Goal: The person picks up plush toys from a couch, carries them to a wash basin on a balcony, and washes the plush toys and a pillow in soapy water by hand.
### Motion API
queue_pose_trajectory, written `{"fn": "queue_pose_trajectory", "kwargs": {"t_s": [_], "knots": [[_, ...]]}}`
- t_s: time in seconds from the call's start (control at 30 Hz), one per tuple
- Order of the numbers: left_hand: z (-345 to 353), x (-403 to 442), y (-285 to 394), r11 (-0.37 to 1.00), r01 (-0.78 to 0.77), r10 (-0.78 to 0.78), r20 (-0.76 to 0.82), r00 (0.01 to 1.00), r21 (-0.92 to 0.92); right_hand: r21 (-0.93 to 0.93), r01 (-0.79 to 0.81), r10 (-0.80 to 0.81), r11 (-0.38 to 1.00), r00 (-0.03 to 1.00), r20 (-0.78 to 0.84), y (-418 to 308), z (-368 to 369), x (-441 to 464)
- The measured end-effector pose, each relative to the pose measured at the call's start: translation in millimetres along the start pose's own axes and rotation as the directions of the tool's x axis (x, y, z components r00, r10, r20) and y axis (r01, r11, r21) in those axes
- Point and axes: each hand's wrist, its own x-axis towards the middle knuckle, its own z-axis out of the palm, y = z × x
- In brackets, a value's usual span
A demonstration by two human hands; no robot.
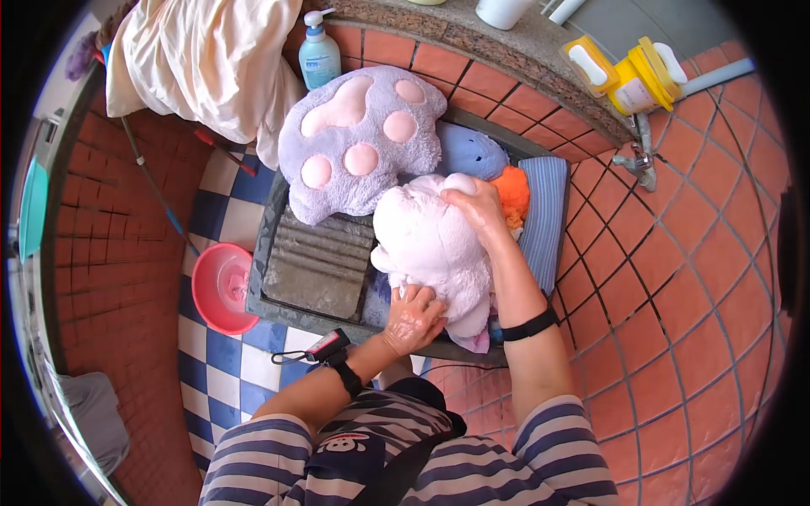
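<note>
A soapy pale pink plush toy (pixel 434 240) lies over the right part of the stone wash sink (pixel 274 244). My left hand (pixel 411 319) presses its lower left side, wet and with fingers bent into the plush. At the toy's upper right, my right hand (pixel 477 208) grips a rounded bulge of it. A grey-purple paw-shaped cushion (pixel 359 139) with pink pads rests just behind, over the back of the ribbed washboard (pixel 316 266). Beside the toy are a blue plush item (pixel 471 152), an orange cloth (pixel 511 196) and a blue striped cloth (pixel 544 219).
A pump bottle (pixel 320 57) stands behind the cushion. Cream fabric (pixel 202 67) hangs at the upper left. A pink basin (pixel 221 287) sits on the checkered floor. At the upper right are a tap (pixel 639 160) and a yellow container (pixel 637 84). A white cup (pixel 504 10) stands on the ledge.
</note>
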Motion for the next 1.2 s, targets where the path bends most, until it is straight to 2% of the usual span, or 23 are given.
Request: {"fn": "queue_pose_trajectory", "kwargs": {"t_s": [0.07,0.13,0.17,0.2,0.27,0.3,0.33,0.37,0.4,0.47,0.53,0.6,0.63,0.77,0.83,0.9,0.97,1.1,1.17,1.2], "knots": [[-24,0,-6,0.998,0.017,-0.015,0.033,0.999,-0.057,0.105,0.091,-0.073,0.990,0.984,-0.164,-32,-11,-47],[-61,2,-3,0.988,0.006,-0.012,-0.043,0.999,-0.151,-0.002,0.247,-0.242,0.969,0.948,-0.206,-34,-26,-88],[-65,2,-3,0.949,0.134,-0.199,-0.210,0.957,-0.286,0.037,0.303,-0.287,0.952,0.932,-0.222,-36,-24,-113],[-69,5,-3,0.873,0.229,-0.391,-0.336,0.857,-0.430,0.076,0.357,-0.330,0.931,0.912,-0.244,-34,-18,-137],[-77,30,13,0.841,0.101,-0.431,-0.547,0.717,-0.531,-0.080,0.306,-0.316,0.949,0.916,-0.246,-3,-9,-176],[-77,34,22,0.850,0.057,-0.346,-0.473,0.810,-0.524,-0.143,0.274,-0.303,0.951,0.920,-0.249,20,-4,-190],[-77,32,24,0.946,0.077,-0.180,-0.316,0.932,-0.314,-0.204,0.241,-0.288,0.949,0.924,-0.252,38,2,-203],[-73,26,25,0.964,0.103,-0.154,-0.201,0.967,-0.244,-0.225,0.139,-0.196,0.964,0.947,-0.254,42,7,-217],[-67,20,27,0.979,0.115,-0.130,-0.085,0.988,-0.167,-0.217,0.126,-0.182,0.968,0.949,-0.259,40,11,-224],[-54,9,31,0.974,0.107,-0.116,-0.035,0.993,-0.200,-0.482,0.237,-0.442,0.843,0.816,-0.371,33,15,-229],[-42,3,37,0.977,0.097,-0.102,-0.015,0.995,-0.190,-0.502,0.207,-0.425,0.840,0.825,-0.372,42,18,-219],[-17,-5,31,0.971,0.160,-0.155,0.042,0.987,-0.176,-0.724,0.155,-0.404,0.672,0.896,-0.184,70,15,-204],[-9,-5,29,0.977,0.160,-0.157,0.032,0.987,-0.142,-0.701,0.218,-0.425,0.678,0.896,-0.132,81,13,-197],[16,1,18,0.982,0.150,-0.143,0.069,0.987,-0.114,-0.636,0.259,-0.471,0.727,0.862,-0.187,115,19,-181],[29,15,12,0.973,0.229,-0.226,0.068,0.972,-0.037,-0.621,0.225,-0.416,0.751,0.891,-0.181,127,15,-167],[37,24,3,0.971,0.235,-0.230,0.088,0.969,-0.054,-0.612,0.214,-0.394,0.762,0.902,-0.175,132,10,-149],[45,32,-6,0.967,0.244,-0.236,0.110,0.965,-0.069,-0.497,0.191,-0.294,0.847,0.946,-0.137,134,7,-137],[59,52,-23,0.928,0.365,-0.357,0.104,0.928,-0.074,-0.520,0.158,-0.251,0.839,0.961,-0.114,135,5,-102],[67,67,-37,0.886,0.457,-0.450,0.093,0.888,-0.076,-0.499,0.001,-0.120,0.867,0.971,-0.205,132,7,-81],[72,74,-45,0.837,0.545,-0.534,0.131,0.835,-0.059,-0.502,-0.049,-0.065,0.864,0.976,-0.208,133,6,-69]]}}
